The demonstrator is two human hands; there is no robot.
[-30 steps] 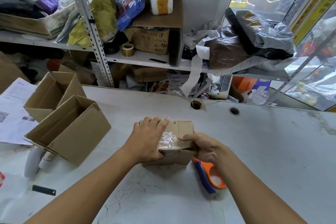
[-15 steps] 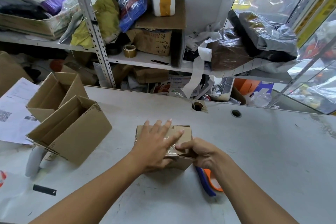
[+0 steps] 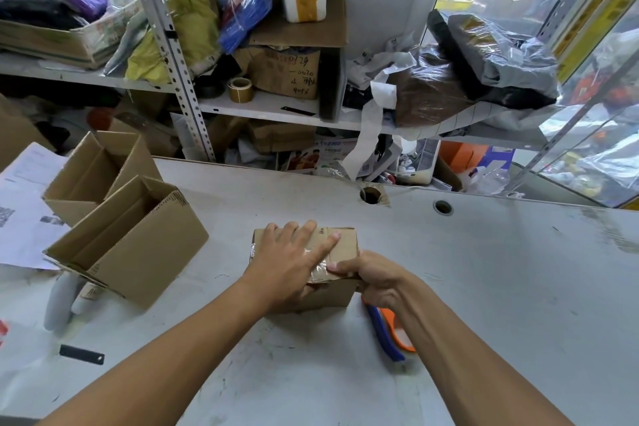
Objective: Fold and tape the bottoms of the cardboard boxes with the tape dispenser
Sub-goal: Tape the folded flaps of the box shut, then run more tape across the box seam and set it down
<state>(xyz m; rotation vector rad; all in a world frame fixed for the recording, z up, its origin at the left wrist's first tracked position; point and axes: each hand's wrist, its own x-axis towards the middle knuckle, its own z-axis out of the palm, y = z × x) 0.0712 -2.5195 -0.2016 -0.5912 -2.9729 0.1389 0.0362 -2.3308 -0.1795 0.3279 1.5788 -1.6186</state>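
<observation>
We take as our landmark the small cardboard box (image 3: 340, 245), which stands on the grey table (image 3: 484, 287) with its folded bottom turned upward and a strip of clear tape (image 3: 320, 270) shining along its near edge. We judge the box light, hollow and fairly stiff, its flaps likely to spring up unless pressed, so we would steady it by its side walls rather than by the taped seam. Our left hand (image 3: 294, 261) lies on top of the box with fingers straight and spread, flat against the tape as if smoothing it. Our right hand (image 3: 371, 275) is at the box's right near corner, thumb on the top edge and fingers curled around the side, clamped on the cardboard. Just to the right of the box and nearer to us, partly hidden under the right forearm, lies the orange-and-blue tape dispenser (image 3: 389, 339), held by neither hand. Well to the left of the box, two open boxes (image 3: 138, 245) rest side by side, beside white papers (image 3: 24, 211). Beyond the box, past the table's far edge, a metal shelf (image 3: 276, 107) carries bags, cartons and a tape roll (image 3: 240, 88).
</observation>
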